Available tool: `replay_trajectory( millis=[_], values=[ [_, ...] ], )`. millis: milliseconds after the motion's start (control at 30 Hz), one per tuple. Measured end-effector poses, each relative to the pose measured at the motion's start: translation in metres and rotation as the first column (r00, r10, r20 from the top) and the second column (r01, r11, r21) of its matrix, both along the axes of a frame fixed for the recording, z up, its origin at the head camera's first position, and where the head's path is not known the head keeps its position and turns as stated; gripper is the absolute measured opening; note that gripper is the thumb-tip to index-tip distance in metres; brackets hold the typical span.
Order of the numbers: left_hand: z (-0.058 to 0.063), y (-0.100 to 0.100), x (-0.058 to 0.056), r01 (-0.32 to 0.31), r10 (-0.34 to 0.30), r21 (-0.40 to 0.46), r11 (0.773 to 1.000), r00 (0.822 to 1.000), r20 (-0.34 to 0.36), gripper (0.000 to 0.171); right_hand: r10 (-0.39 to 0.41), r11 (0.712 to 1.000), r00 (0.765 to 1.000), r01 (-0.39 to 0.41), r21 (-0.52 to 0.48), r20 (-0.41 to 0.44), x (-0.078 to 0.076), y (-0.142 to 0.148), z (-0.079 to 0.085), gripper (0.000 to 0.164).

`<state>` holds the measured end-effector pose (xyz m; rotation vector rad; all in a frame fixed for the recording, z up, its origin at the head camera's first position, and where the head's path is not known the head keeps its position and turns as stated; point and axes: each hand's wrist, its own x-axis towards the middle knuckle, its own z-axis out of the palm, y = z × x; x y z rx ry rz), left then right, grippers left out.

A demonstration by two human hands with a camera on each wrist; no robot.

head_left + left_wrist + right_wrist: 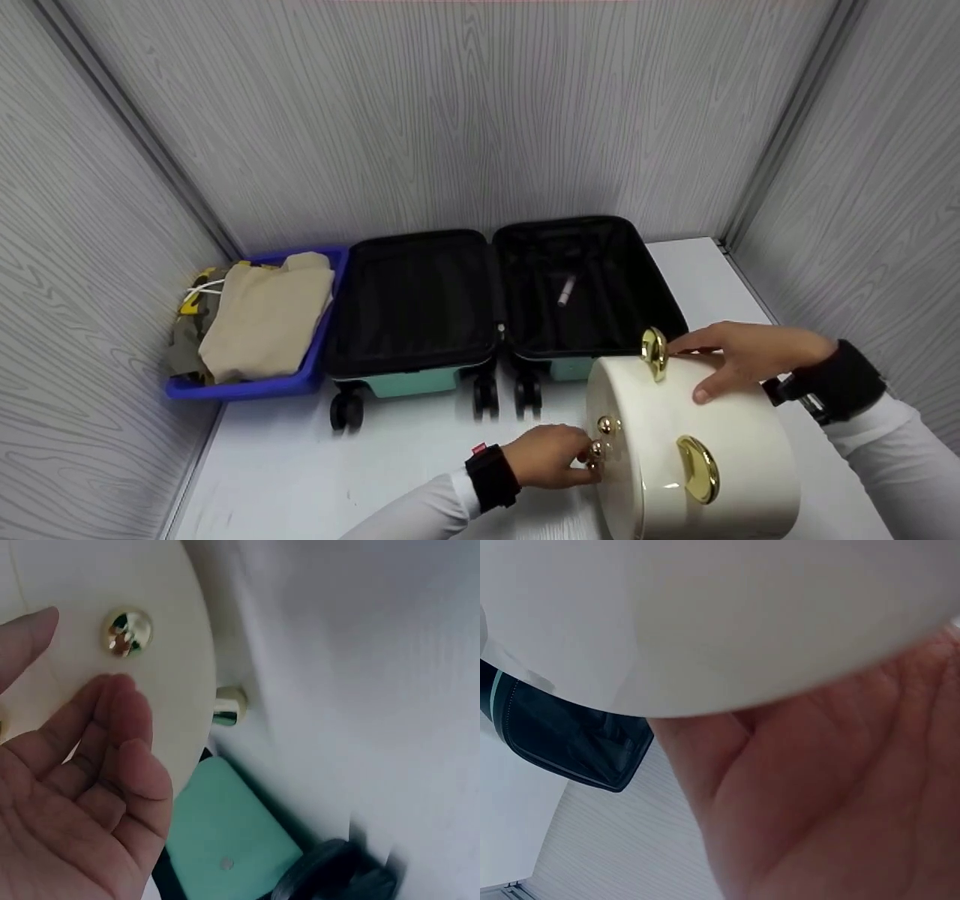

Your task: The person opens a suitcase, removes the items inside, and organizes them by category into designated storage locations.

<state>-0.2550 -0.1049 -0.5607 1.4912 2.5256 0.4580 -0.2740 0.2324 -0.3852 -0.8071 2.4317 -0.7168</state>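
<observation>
A white round box [727, 450] lies on its side, with gold crescent-shaped fittings [699, 469] on its curved wall. Its flat face, turned left, carries gold knobs [608, 425]. My right hand [739, 356] rests on the curved wall, thumb spread from the fingers; some fingertips are hidden behind a gold fitting. My left hand [551, 455] is at the knobs. In the left wrist view its fingers are half bent beside one round knob [127, 631], thumb apart, and nothing shows between them. The right wrist view has the palm [817, 787] against the white wall.
An open black-lined suitcase [420, 300] with mint-green shell and black wheels lies behind the box. A small pale tube [566, 291] is in its right half. At left, a blue basket [262, 391] holds beige folded cloth [270, 319] and camouflage fabric. Wood-grain walls surround the white table.
</observation>
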Motion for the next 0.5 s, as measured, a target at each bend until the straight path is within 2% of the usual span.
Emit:
replay_trajectory(
  millis=[133,267,500],
  values=[
    [-0.004,0.006,0.003,-0.022,0.021,-0.059,0.998,1.0,-0.016,0.015,0.01,1.0,1.0,-0.01,-0.015,-0.004,0.0,0.0,0.0,0.063],
    [-0.008,0.009,0.003,-0.053,0.052,-0.105,0.993,0.999,-0.01,0.019,0.012,1.0,1.0,-0.012,-0.025,0.005,0.0,0.001,0.001,0.062],
    [-0.016,0.005,0.002,-0.058,0.062,-0.067,0.996,0.996,0.058,0.018,-0.012,1.0,0.999,0.012,-0.015,0.035,0.001,-0.001,0.002,0.063]
  ],
)
